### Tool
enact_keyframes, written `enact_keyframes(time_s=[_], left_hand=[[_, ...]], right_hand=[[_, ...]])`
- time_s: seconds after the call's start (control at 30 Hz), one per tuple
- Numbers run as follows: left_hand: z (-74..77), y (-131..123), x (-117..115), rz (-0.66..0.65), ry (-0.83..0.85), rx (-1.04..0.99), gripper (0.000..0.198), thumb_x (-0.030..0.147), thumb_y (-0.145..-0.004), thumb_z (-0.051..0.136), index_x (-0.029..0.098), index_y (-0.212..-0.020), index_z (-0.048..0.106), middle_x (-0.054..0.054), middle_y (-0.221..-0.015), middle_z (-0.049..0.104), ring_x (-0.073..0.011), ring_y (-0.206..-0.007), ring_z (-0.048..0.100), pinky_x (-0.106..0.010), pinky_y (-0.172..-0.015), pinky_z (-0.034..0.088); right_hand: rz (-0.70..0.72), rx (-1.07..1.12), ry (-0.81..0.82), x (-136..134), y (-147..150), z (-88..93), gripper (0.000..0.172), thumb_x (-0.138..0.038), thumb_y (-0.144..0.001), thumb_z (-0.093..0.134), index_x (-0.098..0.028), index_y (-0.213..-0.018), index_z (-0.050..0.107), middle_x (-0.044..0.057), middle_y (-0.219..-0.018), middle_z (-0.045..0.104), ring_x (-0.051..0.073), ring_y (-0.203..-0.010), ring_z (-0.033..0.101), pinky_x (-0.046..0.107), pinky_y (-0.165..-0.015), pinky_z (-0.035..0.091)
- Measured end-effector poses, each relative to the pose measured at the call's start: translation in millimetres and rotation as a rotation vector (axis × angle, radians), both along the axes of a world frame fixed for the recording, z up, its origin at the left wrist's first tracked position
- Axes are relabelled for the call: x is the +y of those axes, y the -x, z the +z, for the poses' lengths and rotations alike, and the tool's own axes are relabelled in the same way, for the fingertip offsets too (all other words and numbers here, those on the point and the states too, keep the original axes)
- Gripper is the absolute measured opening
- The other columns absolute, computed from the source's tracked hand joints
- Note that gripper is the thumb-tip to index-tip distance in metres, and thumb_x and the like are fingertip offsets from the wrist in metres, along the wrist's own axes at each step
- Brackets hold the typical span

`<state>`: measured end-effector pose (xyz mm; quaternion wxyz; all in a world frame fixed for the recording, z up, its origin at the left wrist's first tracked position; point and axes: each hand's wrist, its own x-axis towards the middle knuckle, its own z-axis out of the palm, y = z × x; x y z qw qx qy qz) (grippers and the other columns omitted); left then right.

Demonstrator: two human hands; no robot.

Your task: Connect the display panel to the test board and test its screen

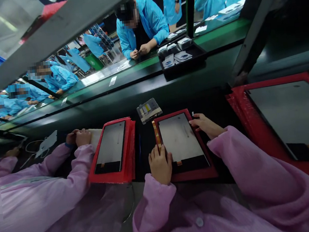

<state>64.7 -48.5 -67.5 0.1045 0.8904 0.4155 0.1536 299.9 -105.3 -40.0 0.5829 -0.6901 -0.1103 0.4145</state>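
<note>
A display panel (182,138) with a pale screen face and a black lower band lies on a red sheet (201,174) in front of me. My left hand (160,164) rests at its lower left edge, fingers stretched out and flat, beside an orange-gold strip (156,130) along that side. At the upper right edge of the panel is my right hand (206,125), its fingers bent and drawn together. A small white tab (193,113) shows at those fingertips. The right thumb is mostly hidden.
To the left, another panel (110,145) lies on stacked red sheets beside a pink-sleeved co-worker's hands (81,137). A larger-looking panel (293,110) on red sheets sits right. Behind are a metal-framed part (149,110), a conveyor (129,83), and a black tray (169,73).
</note>
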Motion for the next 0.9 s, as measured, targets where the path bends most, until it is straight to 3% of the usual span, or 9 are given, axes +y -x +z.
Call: enact_keyframes(time_s=[0.13, 0.3, 0.4, 0.47, 0.53, 0.63, 0.73, 0.8, 0.9], left_hand=[[-0.5, 5.6, 15.1, -0.037, 0.101, -0.092, 0.042, 0.040, -0.094, 0.037, 0.019, -0.116, 0.066, -0.015, -0.130, 0.055, -0.0322, -0.123, 0.049, -0.053, -0.104, 0.039], [15.8, 8.0, 33.9, -0.098, 0.322, -0.138, 0.055, 0.051, -0.093, 0.036, 0.012, -0.114, 0.068, -0.020, -0.139, 0.045, -0.0317, -0.135, 0.037, -0.049, -0.114, 0.027], [35.5, 0.1, 34.0, -0.104, 0.445, -0.441, 0.057, 0.055, -0.092, 0.038, 0.015, -0.128, 0.058, -0.015, -0.147, 0.038, -0.0255, -0.140, 0.031, -0.042, -0.118, 0.021], [50.6, -5.8, 31.0, -0.141, 0.619, -0.691, 0.057, 0.054, -0.092, 0.041, 0.021, -0.138, 0.047, -0.008, -0.149, 0.037, -0.0213, -0.141, 0.030, -0.038, -0.119, 0.021], [65.1, -8.6, 28.9, -0.132, 0.803, -0.858, 0.056, 0.048, -0.089, 0.050, 0.026, -0.140, 0.043, -0.004, -0.149, 0.040, -0.0205, -0.141, 0.030, -0.035, -0.118, 0.024], [81.5, -4.6, 31.2, 0.013, 0.929, -0.954, 0.060, 0.031, -0.079, 0.061, 0.026, -0.137, 0.047, -0.003, -0.144, 0.046, -0.0226, -0.138, 0.036, -0.033, -0.115, 0.030], [88.8, 4.1, 36.6, 0.086, 0.973, -0.957, 0.067, 0.021, -0.072, 0.059, 0.025, -0.137, 0.047, -0.003, -0.138, 0.054, -0.0234, -0.134, 0.042, -0.033, -0.112, 0.033], [89.8, 8.0, 38.7, 0.095, 0.967, -0.950, 0.069, 0.019, -0.069, 0.058, 0.024, -0.137, 0.047, -0.002, -0.136, 0.055, -0.0228, -0.134, 0.041, -0.033, -0.114, 0.031], [88.9, 8.6, 38.3, 0.095, 0.962, -0.946, 0.071, 0.020, -0.068, 0.057, 0.025, -0.138, 0.047, -0.001, -0.135, 0.056, -0.0221, -0.135, 0.040, -0.032, -0.114, 0.030]], right_hand=[[-0.100, 0.129, -0.149, 3.5, 8.2, 13.6, 0.036, -0.018, -0.070, 0.063, -0.021, -0.101, 0.044, 0.005, -0.094, 0.059, 0.018, -0.085, 0.059, 0.028, -0.064, 0.050], [-0.084, 0.269, -0.434, 10.6, 44.0, 61.7, 0.041, -0.015, -0.068, 0.059, -0.022, -0.105, 0.043, 0.002, -0.093, 0.061, 0.014, -0.082, 0.062, 0.027, -0.073, 0.053], [-0.043, 0.314, -0.555, 19.5, 76.8, 82.3, 0.048, -0.016, -0.070, 0.058, -0.024, -0.114, 0.040, 0.001, -0.102, 0.059, 0.013, -0.090, 0.062, 0.028, -0.084, 0.051], [0.019, 0.314, -0.602, 27.9, 98.7, 87.4, 0.051, -0.018, -0.073, 0.057, -0.026, -0.120, 0.037, 0.001, -0.109, 0.056, 0.013, -0.098, 0.060, 0.029, -0.092, 0.049], [0.095, 0.303, -0.613, 38.4, 115.5, 86.9, 0.049, -0.021, -0.077, 0.055, -0.027, -0.121, 0.037, 0.002, -0.113, 0.054, 0.013, -0.105, 0.057, 0.029, -0.096, 0.047], [0.174, 0.283, -0.588, 59.4, 118.4, 78.7, 0.031, -0.027, -0.084, 0.051, -0.025, -0.115, 0.043, 0.003, -0.113, 0.055, 0.013, -0.104, 0.059, 0.031, -0.092, 0.050], [0.242, 0.200, -0.512, 86.3, 87.1, 62.9, 0.017, -0.031, -0.092, 0.045, -0.019, -0.104, 0.049, 0.005, -0.107, 0.057, 0.013, -0.091, 0.061, 0.031, -0.078, 0.054], [0.290, 0.098, -0.415, 104.3, 55.1, 48.3, 0.020, -0.031, -0.094, 0.049, -0.014, -0.103, 0.054, 0.006, -0.100, 0.058, 0.013, -0.083, 0.059, 0.029, -0.071, 0.053], [0.482, -0.036, -0.274, 124.6, 14.7, 23.4, 0.025, -0.033, -0.092, 0.056, -0.012, -0.106, 0.058, 0.005, -0.100, 0.060, 0.013, -0.083, 0.059, 0.030, -0.072, 0.053]])
